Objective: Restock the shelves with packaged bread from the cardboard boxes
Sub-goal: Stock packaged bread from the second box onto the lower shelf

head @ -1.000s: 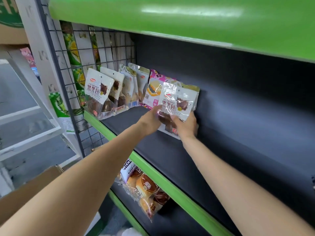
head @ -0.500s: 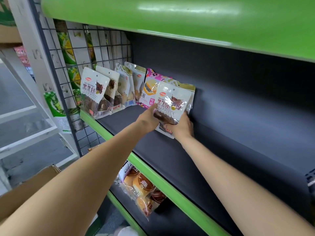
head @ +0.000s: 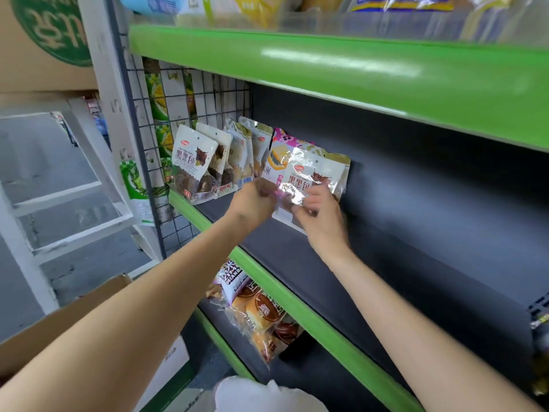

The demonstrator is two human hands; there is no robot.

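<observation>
Two bare hands meet at a packet of dark bread (head: 309, 185) on the middle shelf (head: 297, 248) of a green-edged rack, seen from the person's head camera. The left hand (head: 255, 200) pinches the packet's lower left edge with curled fingers; the right hand (head: 322, 218) grips its lower right side, fingers curled onto the clear wrapper. The packet stands nearly upright, tilted back, its bottom edge at the dark shelf floor, just in front of a pink-topped packet (head: 276, 162).

Compared with half a second earlier, the camera has tipped upward: the top shelf (head: 356, 69) now shows goods standing on it, blurred behind a clear strip. The right hand has come round from beneath the packet to its front, and the packet sits lower and closer to the pink one.

Left of the hands, a row of four similar packets (head: 214, 165) leans back beside the wire mesh side panel (head: 184, 120), the front one dark bread with the same label. On the lower shelf (head: 326, 331) lies a clear bag of round buns (head: 258, 316), partly overhanging the edge. At the lower left an open cardboard box (head: 74, 319) sits under the left forearm; its contents are hidden. Another cardboard box (head: 44, 40) with a green round print fills the upper left corner.
</observation>
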